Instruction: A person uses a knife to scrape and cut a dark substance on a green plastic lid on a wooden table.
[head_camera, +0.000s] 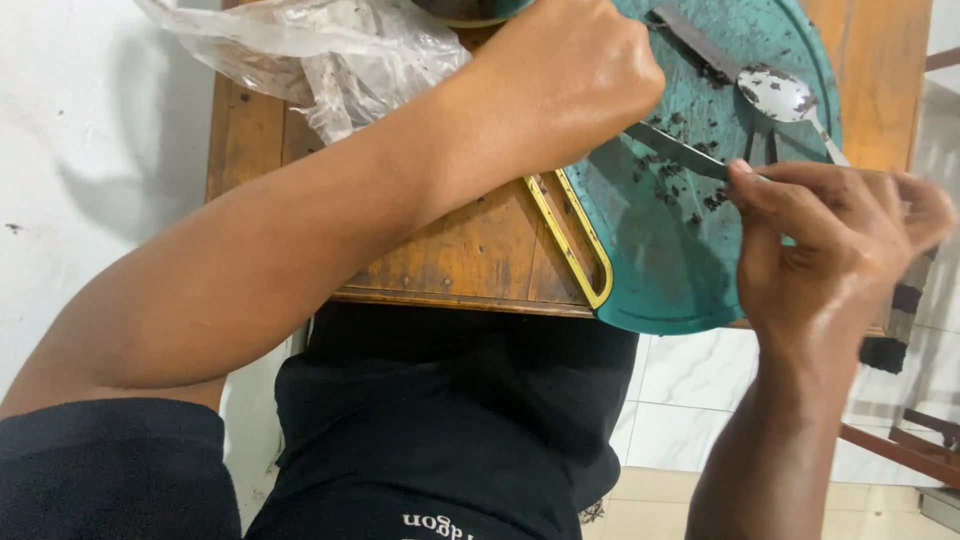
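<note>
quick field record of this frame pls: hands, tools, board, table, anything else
left hand: fisted on a knife, blade across the board
right hand: pinching the spoon handle
board: teal cutting board, yellow-edged handle slot, overhangs the table edge
debris: dark crumbs on board, knife and spoon
table: wooden table
other: clear plastic bag, upper left

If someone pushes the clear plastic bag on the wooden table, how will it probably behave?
The clear plastic bag is crumpled and thin, so it probably crumples instead of sliding as one piece. It looks nearly empty, hence likely very light. It lies at the edge of the wooden table, so a push might send it off.
</note>
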